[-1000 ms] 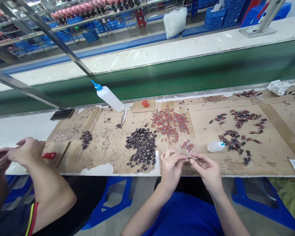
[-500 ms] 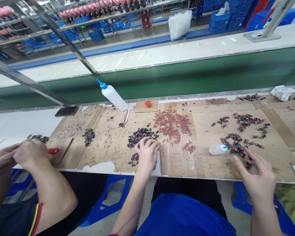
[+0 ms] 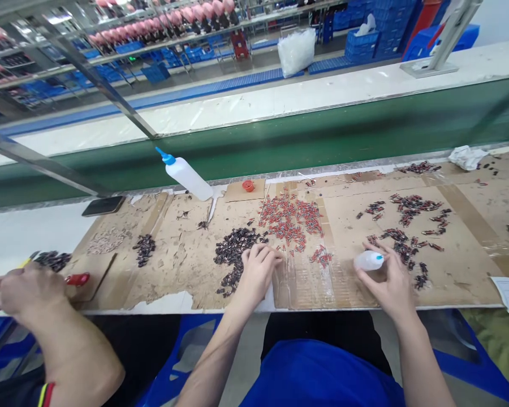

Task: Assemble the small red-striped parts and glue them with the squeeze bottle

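My right hand (image 3: 392,282) has its thumb and fingers around a small white squeeze bottle (image 3: 367,260) with a blue tip, which lies tilted toward the right. My left hand (image 3: 257,274) is over the cardboard with its fingers curled and close together. Whatever its fingertips may hold is hidden. Just left of that hand lies a pile of small black parts (image 3: 233,247). Beyond it spreads a heap of small red-and-black parts (image 3: 286,217), with a smaller red cluster (image 3: 321,256) between my hands. Darker red-and-black pieces (image 3: 413,208) lie scattered past my right hand.
A large white bottle with a blue nozzle (image 3: 189,178) leans at the back beside a red cap (image 3: 248,185). A co-worker's hands (image 3: 29,291) work at the left, near a red object (image 3: 77,279). A phone (image 3: 103,206) lies at the back left, crumpled tissue (image 3: 466,157) at the back right.
My right hand has moved left from the dark red-and-black pieces and closed around the small bottle. My left hand has shifted right, off the black pile, its fingers drawn together. The view has shifted slightly.
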### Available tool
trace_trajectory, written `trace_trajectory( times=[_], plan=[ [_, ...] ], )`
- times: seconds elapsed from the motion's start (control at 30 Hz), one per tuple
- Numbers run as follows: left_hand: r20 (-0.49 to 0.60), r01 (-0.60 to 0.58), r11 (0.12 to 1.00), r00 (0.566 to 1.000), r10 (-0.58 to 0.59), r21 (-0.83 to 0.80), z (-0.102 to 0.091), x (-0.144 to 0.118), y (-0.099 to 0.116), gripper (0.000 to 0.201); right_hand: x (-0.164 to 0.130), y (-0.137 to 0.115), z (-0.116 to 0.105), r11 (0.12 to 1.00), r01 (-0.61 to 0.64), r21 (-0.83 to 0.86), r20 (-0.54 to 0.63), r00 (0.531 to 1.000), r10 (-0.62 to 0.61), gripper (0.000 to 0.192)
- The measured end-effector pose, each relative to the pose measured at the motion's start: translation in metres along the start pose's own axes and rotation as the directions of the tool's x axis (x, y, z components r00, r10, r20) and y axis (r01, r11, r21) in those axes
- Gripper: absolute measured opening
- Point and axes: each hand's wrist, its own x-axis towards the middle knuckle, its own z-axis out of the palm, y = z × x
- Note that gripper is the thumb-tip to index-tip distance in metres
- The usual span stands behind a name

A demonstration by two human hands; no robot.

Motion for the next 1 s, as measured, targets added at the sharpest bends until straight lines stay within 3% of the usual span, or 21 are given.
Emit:
trace_trajectory(
  times=[0.07, 0.17, 0.23, 0.33, 0.4, 0.47, 0.63, 0.83, 1.0],
  plan=[
    [0.003, -0.02, 0.989, 1.0, 0.02, -0.144, 0.011, -0.002, 0.014, 0.017, -0.005, -0.008, 0.001, 0.969, -0.111, 0.219, 0.059, 0.993, 0.101, 0.029],
    [0.022, -0.051, 0.945, 0.998, 0.061, -0.322, 0.03, -0.005, 0.038, 0.021, -0.01, -0.016, 0.006, 0.847, -0.251, 0.468, 0.134, 0.968, 0.213, 0.029],
    [0.028, -0.049, 0.92, 0.998, 0.065, -0.388, 0.041, -0.006, 0.049, 0.022, -0.01, -0.021, 0.01, 0.756, -0.293, 0.585, 0.122, 0.954, 0.275, 0.028],
    [0.017, 0.01, 0.916, 1.0, -0.004, -0.4, 0.05, -0.007, 0.055, 0.02, -0.006, -0.028, 0.015, 0.558, -0.297, 0.775, 0.08, 0.922, 0.379, 0.027],
    [-0.003, 0.064, 0.932, 0.998, -0.069, -0.356, 0.052, -0.009, 0.053, 0.016, -0.003, -0.033, 0.016, 0.434, -0.331, 0.838, 0.132, 0.895, 0.427, 0.027],
    [-0.036, 0.103, 0.952, 0.992, -0.118, -0.289, 0.051, -0.012, 0.05, 0.012, -0.001, -0.036, 0.017, 0.378, -0.375, 0.847, 0.192, 0.877, 0.44, 0.028],
    [-0.1, 0.118, 0.969, 0.985, -0.142, -0.218, 0.051, -0.017, 0.046, 0.009, -0.001, -0.036, 0.025, 0.464, -0.393, 0.794, 0.142, 0.862, 0.487, 0.029],
    [-0.054, 0.12, 0.95, 0.988, -0.142, -0.288, 0.05, -0.017, 0.047, 0.014, -0.007, -0.038, 0.034, 0.701, -0.329, 0.633, 0.01, 0.908, 0.418, 0.029],
    [-0.082, 0.142, 0.94, 0.981, -0.175, -0.31, 0.047, -0.014, 0.051, 0.009, -0.017, -0.043, 0.039, 0.878, -0.254, 0.405, -0.111, 0.94, 0.323, 0.027]
  ],
)
